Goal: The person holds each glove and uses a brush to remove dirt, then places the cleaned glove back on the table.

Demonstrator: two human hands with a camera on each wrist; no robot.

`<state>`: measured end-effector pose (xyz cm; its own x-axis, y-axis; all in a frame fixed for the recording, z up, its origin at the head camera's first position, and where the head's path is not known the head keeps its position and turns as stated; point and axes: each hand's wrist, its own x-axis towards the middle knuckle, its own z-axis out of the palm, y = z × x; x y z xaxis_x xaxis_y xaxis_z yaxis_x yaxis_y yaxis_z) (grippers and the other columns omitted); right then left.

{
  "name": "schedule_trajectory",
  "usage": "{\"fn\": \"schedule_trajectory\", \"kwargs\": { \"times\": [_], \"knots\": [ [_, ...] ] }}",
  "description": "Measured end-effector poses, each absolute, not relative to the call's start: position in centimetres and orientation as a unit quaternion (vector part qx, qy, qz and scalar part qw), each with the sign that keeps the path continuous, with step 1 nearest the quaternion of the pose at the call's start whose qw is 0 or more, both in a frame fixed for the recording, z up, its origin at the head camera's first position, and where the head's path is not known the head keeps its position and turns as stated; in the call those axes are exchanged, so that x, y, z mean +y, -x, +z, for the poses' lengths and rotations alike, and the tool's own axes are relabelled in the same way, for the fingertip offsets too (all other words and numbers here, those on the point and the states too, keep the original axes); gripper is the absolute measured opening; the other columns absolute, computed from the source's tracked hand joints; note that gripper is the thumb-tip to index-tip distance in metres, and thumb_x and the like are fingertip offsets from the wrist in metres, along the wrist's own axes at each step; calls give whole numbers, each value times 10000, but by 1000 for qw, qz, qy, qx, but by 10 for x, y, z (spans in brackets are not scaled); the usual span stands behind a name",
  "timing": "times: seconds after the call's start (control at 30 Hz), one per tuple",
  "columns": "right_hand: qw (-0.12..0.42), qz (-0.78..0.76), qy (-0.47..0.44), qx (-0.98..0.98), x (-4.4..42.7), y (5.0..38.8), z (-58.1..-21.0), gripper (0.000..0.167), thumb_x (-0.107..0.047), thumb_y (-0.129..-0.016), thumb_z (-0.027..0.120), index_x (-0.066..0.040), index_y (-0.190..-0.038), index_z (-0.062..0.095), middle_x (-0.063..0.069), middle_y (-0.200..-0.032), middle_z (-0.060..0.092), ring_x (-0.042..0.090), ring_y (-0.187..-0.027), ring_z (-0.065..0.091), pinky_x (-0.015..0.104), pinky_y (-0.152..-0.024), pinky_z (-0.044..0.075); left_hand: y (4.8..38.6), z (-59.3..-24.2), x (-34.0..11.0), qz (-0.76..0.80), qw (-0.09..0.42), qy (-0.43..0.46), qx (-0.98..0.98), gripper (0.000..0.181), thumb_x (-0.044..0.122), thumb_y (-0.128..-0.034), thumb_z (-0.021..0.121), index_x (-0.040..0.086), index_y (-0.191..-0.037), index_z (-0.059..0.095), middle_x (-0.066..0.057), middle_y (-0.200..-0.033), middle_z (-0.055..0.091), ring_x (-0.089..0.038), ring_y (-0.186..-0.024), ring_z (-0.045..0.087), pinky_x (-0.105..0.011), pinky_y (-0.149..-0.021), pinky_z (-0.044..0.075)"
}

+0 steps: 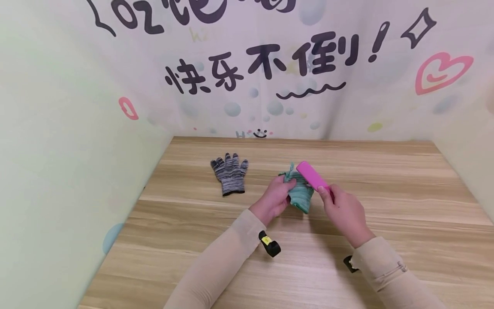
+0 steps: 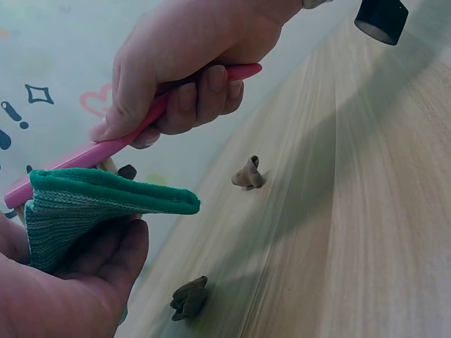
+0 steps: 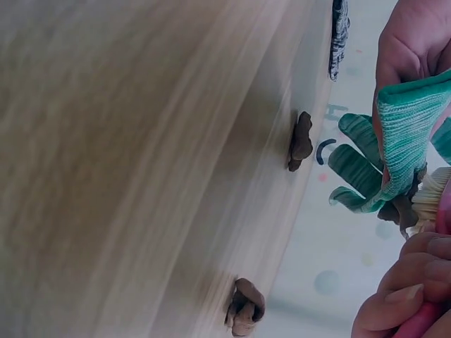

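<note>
My left hand (image 1: 275, 198) holds up a green knit glove (image 1: 302, 195), its thumb across the fabric and its fingers beneath. In the right wrist view the glove's fingers hang loose beyond its cuff. A pink brush (image 1: 311, 175) is in my right hand (image 1: 347, 212), which grips the handle with curled fingers. The pale bristles (image 3: 431, 191) touch or nearly touch a brown clump (image 3: 402, 211) on the glove. Below, on the wooden tabletop, lie two more brown clumps, a folded one (image 2: 248, 172) and a darker one (image 2: 189, 298).
A grey striped glove (image 1: 233, 175) lies flat on the wooden table (image 1: 185, 240), left of my hands. A printed cloth wall (image 1: 231, 116) rises at the table's back edge, and a pale wall (image 1: 58, 171) borders the left side. Black straps circle both sleeves.
</note>
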<state>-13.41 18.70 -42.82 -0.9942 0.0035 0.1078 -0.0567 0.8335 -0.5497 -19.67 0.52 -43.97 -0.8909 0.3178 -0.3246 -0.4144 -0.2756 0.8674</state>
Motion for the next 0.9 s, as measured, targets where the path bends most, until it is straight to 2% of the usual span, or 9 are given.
{"fn": "schedule_trajectory", "kwargs": {
  "times": [0.17,0.47,0.9],
  "knots": [
    [45,296,-16,-954,188,134,-428,528,-499,-1071,388,-29,-939,592,51,-640,488,199,-555,440,301,-481,334,197,-440,5,796,233,43,557,333,123,-1072,446,-5,-1370,519,-122,-1147,672,-146,-916,654,-253,-784,601],
    [10,336,-41,-941,185,132,-431,498,-450,-1080,407,-7,-1000,619,45,-669,510,178,-583,448,285,-504,372,201,-440,4,821,213,87,523,321,115,-1057,472,41,-1369,487,-142,-1341,627,-228,-1228,617,-381,-1063,529],
    [9,322,-48,-946,186,130,-434,473,-439,-1080,414,-33,-958,623,26,-636,491,169,-557,432,284,-484,353,201,-441,4,820,213,92,523,312,100,-1046,484,54,-1354,501,-144,-1349,633,-242,-1243,618,-384,-1058,532]
  ]
}}
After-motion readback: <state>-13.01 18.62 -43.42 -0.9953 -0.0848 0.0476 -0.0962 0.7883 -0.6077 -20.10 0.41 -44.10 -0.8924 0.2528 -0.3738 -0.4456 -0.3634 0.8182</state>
